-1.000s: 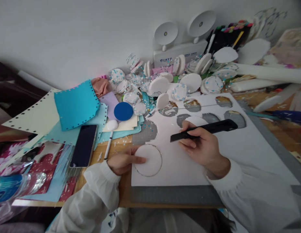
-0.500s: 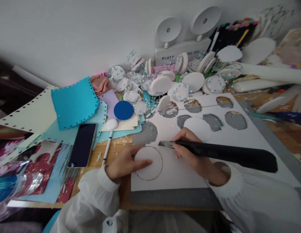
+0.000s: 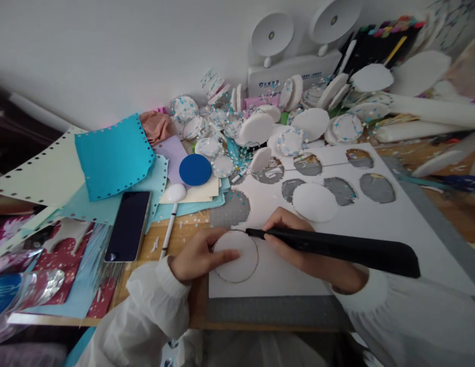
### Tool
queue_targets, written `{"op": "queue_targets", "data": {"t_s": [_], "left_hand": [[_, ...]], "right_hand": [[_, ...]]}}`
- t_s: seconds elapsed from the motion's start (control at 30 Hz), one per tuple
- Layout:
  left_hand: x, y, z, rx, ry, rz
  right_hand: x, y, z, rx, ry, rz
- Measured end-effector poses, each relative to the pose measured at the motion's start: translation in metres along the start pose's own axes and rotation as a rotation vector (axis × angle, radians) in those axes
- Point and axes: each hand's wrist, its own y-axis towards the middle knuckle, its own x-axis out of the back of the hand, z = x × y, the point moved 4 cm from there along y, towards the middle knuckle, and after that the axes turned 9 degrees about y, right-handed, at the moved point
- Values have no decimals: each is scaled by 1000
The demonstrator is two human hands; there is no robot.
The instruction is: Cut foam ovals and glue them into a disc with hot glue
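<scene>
My left hand rests at the left side of a round white disc with a brownish rim, at the lower left of a white foam sheet. Its thumb lies across the disc's face and its fingers curve along the upper left edge, holding the disc against the sheet. Gripped in my right hand is a long black cutting knife, slanting to the right over my wrist. The knife's dark front end is at the disc's upper right rim; its blade tip is hard to make out.
Several ragged round holes pierce the sheet, which lies on a grey cutting mat. A loose white oval sits behind my right hand. Decorated white discs pile up behind. Leftward are a blue disc, pen and phone.
My right hand has moved the knife slightly left, so its front end reaches the disc's rim. The metal blade seen before no longer shows. My left hand keeps its place; the view has shifted slightly.
</scene>
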Motion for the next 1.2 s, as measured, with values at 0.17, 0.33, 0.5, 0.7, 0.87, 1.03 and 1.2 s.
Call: {"op": "queue_targets", "data": {"t_s": [0.17, 0.33, 0.5, 0.7, 0.87, 1.03, 1.2], "left_hand": [[-1, 0, 1, 2, -57, 2], [-2, 1, 2, 22, -90, 16], [-3, 1, 3, 41, -111, 23], [-3, 2, 1, 38, -146, 40], [-3, 1, 3, 33, -113, 20], [-3, 1, 5, 60, -109, 20], [-2, 2, 4, 60, -110, 25]], "right_hand": [[2, 0, -3, 12, -31, 1], [0, 0, -1, 14, -33, 8], [0, 1, 1, 27, -34, 3], [0, 2, -1, 23, -5, -7], [-1, 1, -6, 29, -16, 59], [2, -1, -9, 19, -44, 28], [2, 1, -7, 19, -37, 63]]}}
